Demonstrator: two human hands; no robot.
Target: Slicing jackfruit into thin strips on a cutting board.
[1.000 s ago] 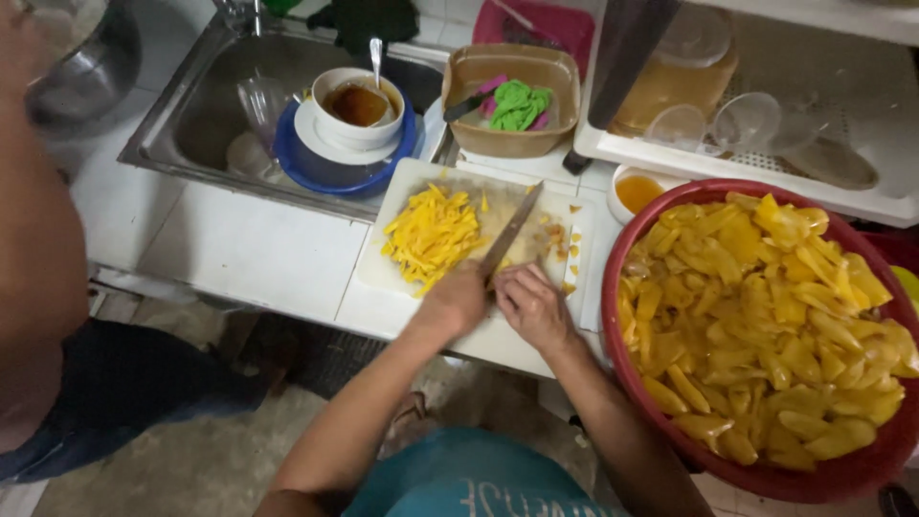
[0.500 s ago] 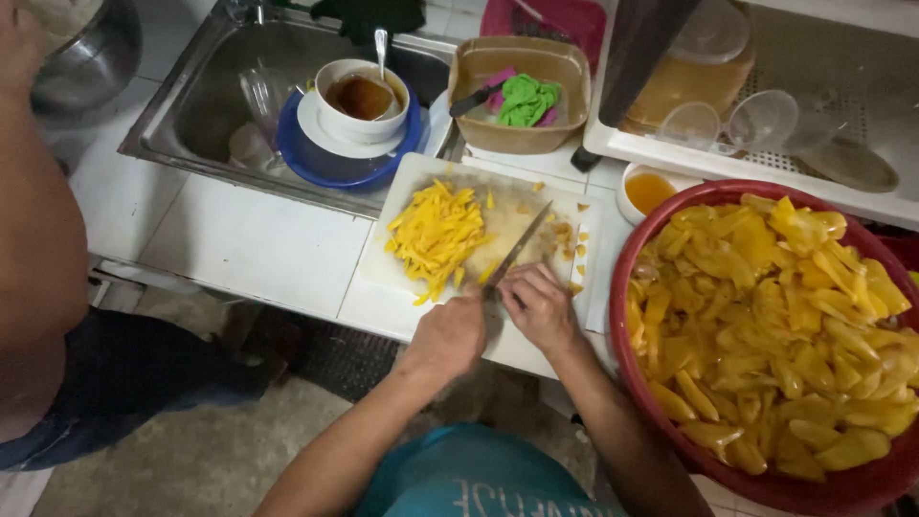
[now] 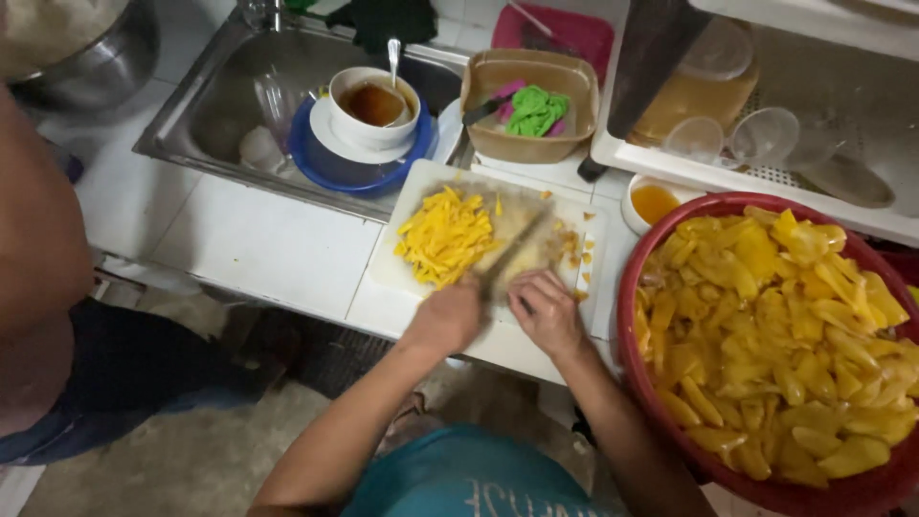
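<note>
A white cutting board (image 3: 383, 285) lies on the counter beside the sink. A pile of yellow fruit strips (image 3: 444, 236) sits on its left half, with small yellow bits (image 3: 574, 251) at the right. My left hand (image 3: 446, 318) grips the handle of a knife (image 3: 515, 251), whose blade points away across the board. My right hand (image 3: 546, 312) rests on the board's near part, fingers curled down just right of the knife; what lies under it is hidden. A big red basin (image 3: 628, 316) at the right is heaped with yellow fruit pieces (image 3: 777, 325).
The steel sink (image 3: 215, 91) holds a blue plate (image 3: 321, 163) and a white bowl (image 3: 373, 101) with a spoon. Behind the board stand a tan tub (image 3: 531, 144), a small bowl of orange liquid (image 3: 654, 203) and a white rack (image 3: 766, 177). Another person (image 3: 38, 287) stands at the left.
Both hands have drawn back toward the near edge of the board, and the knife blade has slid with them. The pile of strips stays put.
</note>
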